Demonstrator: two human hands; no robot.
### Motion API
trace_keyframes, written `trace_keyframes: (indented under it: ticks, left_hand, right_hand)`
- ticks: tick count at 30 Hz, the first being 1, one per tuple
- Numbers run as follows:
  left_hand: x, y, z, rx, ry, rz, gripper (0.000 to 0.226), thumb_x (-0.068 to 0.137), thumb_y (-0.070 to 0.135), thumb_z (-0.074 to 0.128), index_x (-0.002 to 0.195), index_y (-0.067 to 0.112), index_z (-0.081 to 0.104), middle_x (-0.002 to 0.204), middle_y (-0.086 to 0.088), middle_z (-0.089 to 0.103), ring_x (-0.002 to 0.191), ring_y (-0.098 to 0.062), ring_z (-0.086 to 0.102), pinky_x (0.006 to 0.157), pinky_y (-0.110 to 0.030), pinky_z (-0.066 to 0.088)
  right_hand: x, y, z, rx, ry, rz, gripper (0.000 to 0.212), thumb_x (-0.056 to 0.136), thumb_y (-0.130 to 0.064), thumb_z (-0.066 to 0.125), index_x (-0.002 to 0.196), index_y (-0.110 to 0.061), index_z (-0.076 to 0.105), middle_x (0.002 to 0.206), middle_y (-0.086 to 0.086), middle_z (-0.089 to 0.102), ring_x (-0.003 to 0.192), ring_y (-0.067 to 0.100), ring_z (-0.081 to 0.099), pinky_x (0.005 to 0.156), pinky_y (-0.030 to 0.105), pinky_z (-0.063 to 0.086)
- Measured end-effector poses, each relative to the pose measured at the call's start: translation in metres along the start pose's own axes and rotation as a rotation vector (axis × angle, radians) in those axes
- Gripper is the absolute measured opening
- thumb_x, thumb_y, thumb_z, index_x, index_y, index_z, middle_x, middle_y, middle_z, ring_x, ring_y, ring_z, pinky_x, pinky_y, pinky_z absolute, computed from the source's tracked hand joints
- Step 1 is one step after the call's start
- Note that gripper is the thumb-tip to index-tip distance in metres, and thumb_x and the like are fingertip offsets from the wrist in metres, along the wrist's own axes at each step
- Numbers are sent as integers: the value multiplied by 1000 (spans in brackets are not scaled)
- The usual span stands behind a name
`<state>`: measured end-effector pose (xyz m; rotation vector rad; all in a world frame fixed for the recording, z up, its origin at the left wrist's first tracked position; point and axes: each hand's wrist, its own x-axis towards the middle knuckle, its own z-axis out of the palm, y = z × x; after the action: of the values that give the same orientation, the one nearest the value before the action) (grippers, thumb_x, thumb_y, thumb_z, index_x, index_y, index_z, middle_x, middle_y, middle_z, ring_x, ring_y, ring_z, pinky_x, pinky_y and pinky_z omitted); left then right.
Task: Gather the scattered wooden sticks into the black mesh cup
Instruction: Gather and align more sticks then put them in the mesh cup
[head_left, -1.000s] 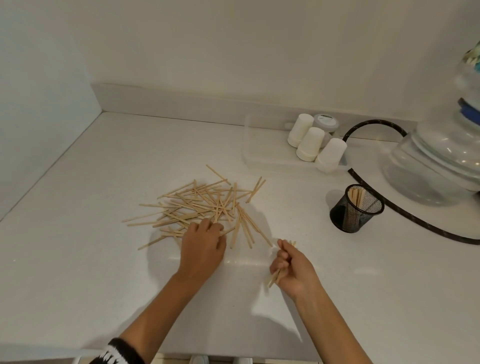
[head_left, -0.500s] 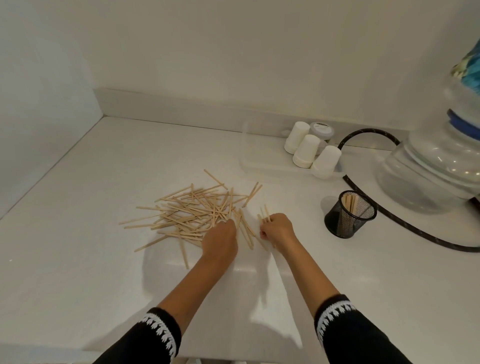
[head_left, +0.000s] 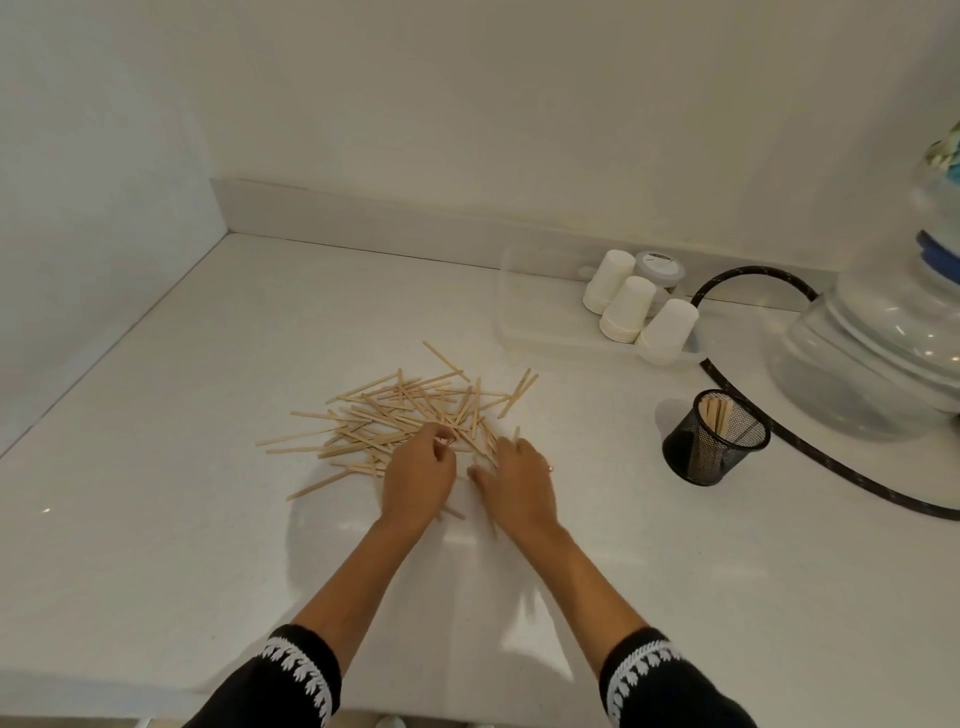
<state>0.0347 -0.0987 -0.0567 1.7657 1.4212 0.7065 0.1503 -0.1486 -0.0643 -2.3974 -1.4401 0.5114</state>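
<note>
Several thin wooden sticks (head_left: 395, 410) lie in a loose pile on the white counter. My left hand (head_left: 420, 475) rests on the pile's near edge, its fingertips curled and pinched on sticks. Just to its right, my right hand (head_left: 517, 480) presses against the pile's right edge; a stick tip pokes out above its fingers and another end shows below the palm. The black mesh cup (head_left: 696, 457) stands upright to the right of both hands, apart from them, with several sticks standing inside.
A clear tray (head_left: 524, 332) with three upturned white paper cups (head_left: 626, 309) and a small jar sits at the back. A large water bottle (head_left: 883, 343) and a black braided hose (head_left: 810, 452) lie right of the cup. Walls close the left and back.
My right hand has moved from the near counter up and left to the pile's right edge, sticks still in it. My left hand shifted right along the pile's near edge.
</note>
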Motion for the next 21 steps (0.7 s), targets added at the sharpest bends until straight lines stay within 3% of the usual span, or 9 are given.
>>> trace_keyframes:
  ticks: [1, 3, 6, 8, 11, 15, 17, 21]
  left_hand:
    - [2, -4, -2, 62, 58, 68, 24, 91, 12, 48, 110, 15, 63, 89, 2, 67, 76, -16, 62, 67, -33, 52]
    - [8, -12, -6, 220, 129, 193, 24, 91, 12, 50, 110, 13, 64, 100, -2, 66, 90, -22, 58, 76, -36, 49]
    - [15, -26, -8, 425, 153, 268, 26, 86, 11, 55, 111, 11, 63, 112, -8, 62, 105, -31, 52, 83, -41, 44]
    - [16, -32, -7, 480, 148, 269, 28, 84, 10, 57, 112, 10, 62, 118, -10, 60, 113, -32, 51, 86, -45, 41]
    - [12, -40, -1, 557, 150, 324, 28, 87, 14, 50, 112, 8, 63, 121, -11, 61, 114, -31, 55, 88, -45, 42]
    - [9, -45, 0, 597, 142, 370, 42, 87, 26, 32, 110, 9, 64, 122, -11, 61, 113, -30, 58, 87, -45, 44]
    - [9, -46, 0, 606, 149, 385, 39, 88, 24, 35, 110, 9, 64, 122, -12, 61, 113, -30, 58, 86, -45, 46]
    - [8, -47, 1, 596, 148, 378, 27, 89, 17, 55, 114, 9, 61, 128, -11, 58, 119, -29, 54, 92, -45, 43]
  right_hand:
    - [-5, -1, 8, -37, 5, -28, 47, 92, -37, 53, 131, -10, 46, 137, 16, 42, 130, 34, 38, 105, 42, 38]
    - [-15, -1, 16, -113, 53, -104, 40, 97, -27, 48, 133, -11, 44, 143, 15, 37, 137, 34, 30, 108, 42, 35]
    - [-24, 7, 17, -236, 96, -211, 37, 95, -7, 49, 131, -7, 46, 138, 14, 47, 131, 29, 43, 101, 36, 44]
    - [-28, 12, 13, -292, 83, -235, 36, 89, 2, 54, 124, -5, 50, 128, 12, 55, 116, 27, 56, 90, 32, 50]
    - [-29, 14, 5, -345, 62, -220, 33, 86, 8, 54, 115, -7, 51, 109, 10, 61, 92, 23, 62, 72, 30, 51]
    - [-26, 12, 0, -329, 83, -162, 35, 83, 10, 56, 112, -8, 46, 104, 10, 60, 88, 22, 59, 67, 28, 46]
    - [-23, 11, -3, -339, 93, -132, 35, 84, 10, 55, 113, -7, 47, 106, 11, 59, 92, 22, 60, 71, 28, 49]
    - [-15, 9, -11, -292, 109, -78, 32, 83, 13, 52, 109, -5, 52, 102, 11, 62, 88, 22, 60, 64, 25, 40]
